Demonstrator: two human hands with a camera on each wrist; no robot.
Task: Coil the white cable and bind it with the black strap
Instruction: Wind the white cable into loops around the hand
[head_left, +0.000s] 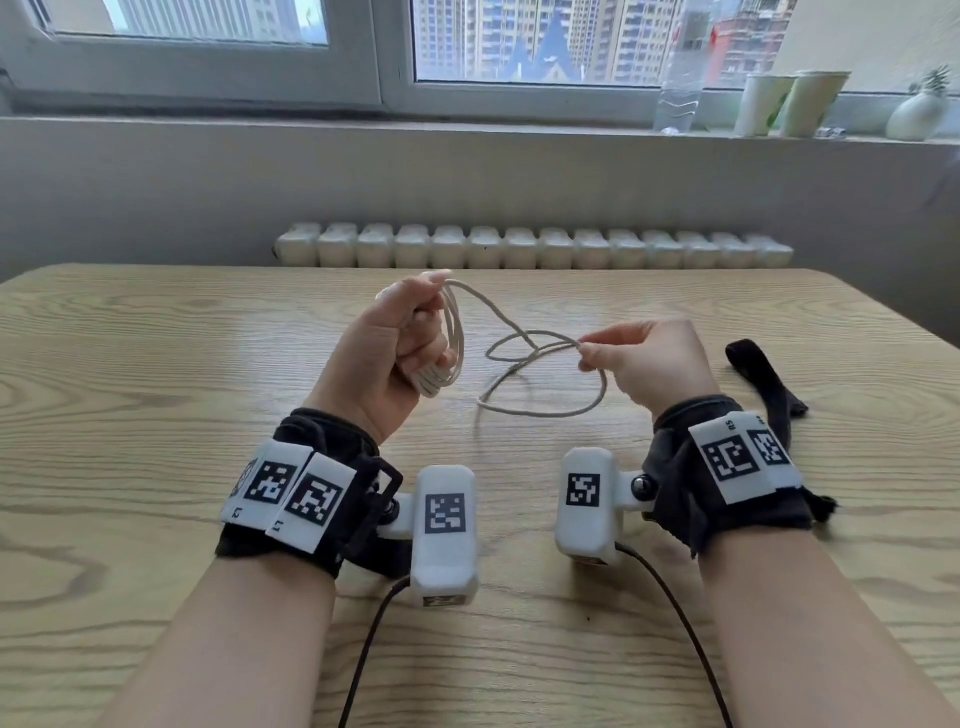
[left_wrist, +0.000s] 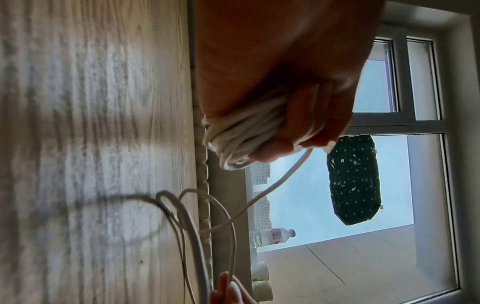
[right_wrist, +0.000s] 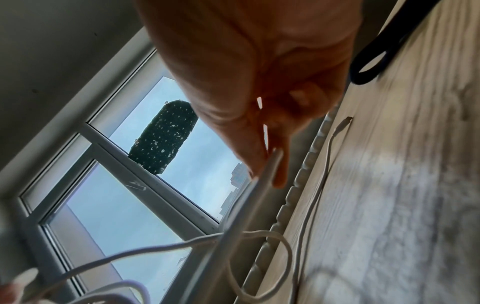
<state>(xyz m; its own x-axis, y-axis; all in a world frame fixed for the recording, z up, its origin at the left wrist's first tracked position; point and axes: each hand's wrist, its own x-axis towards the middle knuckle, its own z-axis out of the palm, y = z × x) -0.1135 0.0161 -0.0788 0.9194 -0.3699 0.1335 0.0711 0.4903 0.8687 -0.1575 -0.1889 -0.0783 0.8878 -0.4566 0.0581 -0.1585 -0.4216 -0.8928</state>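
My left hand is raised above the wooden table and grips a bundle of several loops of the white cable, fingers curled round the coil. From there one strand runs right to my right hand, which pinches it between thumb and fingertips. The loose part of the cable lies in slack loops on the table between my hands, and its plug end rests flat on the wood. To the right of my right wrist, the black strap lies on the table, untouched.
A radiator runs behind the table's far edge. On the windowsill stand a plastic bottle, two paper cups and a small vase. Black leads trail from the wrist cameras toward me.
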